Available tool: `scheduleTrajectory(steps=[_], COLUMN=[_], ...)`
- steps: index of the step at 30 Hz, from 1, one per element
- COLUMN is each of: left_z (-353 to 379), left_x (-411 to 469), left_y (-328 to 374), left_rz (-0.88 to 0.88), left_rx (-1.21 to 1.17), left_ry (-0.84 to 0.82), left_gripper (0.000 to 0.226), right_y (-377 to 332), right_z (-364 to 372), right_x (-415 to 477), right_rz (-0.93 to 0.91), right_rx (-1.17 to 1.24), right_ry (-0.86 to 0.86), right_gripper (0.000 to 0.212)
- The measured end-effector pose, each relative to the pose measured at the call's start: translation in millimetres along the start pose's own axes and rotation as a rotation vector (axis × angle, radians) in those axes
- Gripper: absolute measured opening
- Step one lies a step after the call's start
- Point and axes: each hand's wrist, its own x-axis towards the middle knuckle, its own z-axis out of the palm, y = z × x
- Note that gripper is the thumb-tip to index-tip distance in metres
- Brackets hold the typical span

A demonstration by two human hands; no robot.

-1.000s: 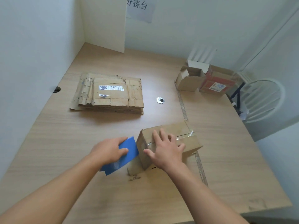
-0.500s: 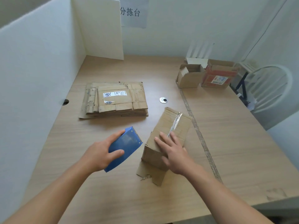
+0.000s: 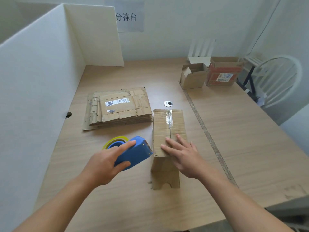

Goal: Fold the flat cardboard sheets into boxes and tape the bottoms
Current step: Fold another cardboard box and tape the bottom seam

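**Fig. Box turned end-on, tape dispenser brought to its near edge**

Within the last second the box (image 3: 168, 129) has been swung from lying crosswise to pointing away from the viewer, and it now sits at centre frame with its flap seam running up the picture. A clear tape strip (image 3: 169, 119) covers the far part of that seam. The near part, under the hand, cannot be judged.

The right hand (image 3: 184, 156) lies flat on the box's near end, fingers straight and spread, pressing the flaps down. The left hand (image 3: 103, 164) grips the blue tape dispenser (image 3: 133, 153), fingers curled round its body and forefinger laid along the top. The dispenser has come up beside the box's lower left corner, cutter towards the cardboard. This suggests that a further strip is about to be started.

The stack of flat cardboard sheets (image 3: 118, 108) waits at centre left, just beside the box.

The wooden table (image 3: 242, 148) shows a seam line running diagonally at right. Two assembled boxes (image 3: 194, 76) stand at upper right, a white partition (image 3: 33, 81) fills the left, and a white chair (image 3: 280, 77) is at far right.
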Motion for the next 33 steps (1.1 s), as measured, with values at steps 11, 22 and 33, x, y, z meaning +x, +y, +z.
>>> scheduleTrajectory(steps=[11,22,33], left_z=[-4,-9,-36], left_x=[26,41,51], left_y=[2,18,8], left_rz=[0.483,0.592,0.202], left_rx=[0.275,0.232,-0.029], left_ry=[0.079,-0.010,-0.394], left_gripper=[0.049,0.046,0.064], right_y=[-14,-17,19], right_z=[-16,-21,-25], right_x=[-15,-1,-40], right_rz=[-0.053,-0.011,0.377], right_rx=[0.601,0.719,1.018], right_ry=[0.383,0.459,0.518], right_gripper=[0.049,0.007,0.019])
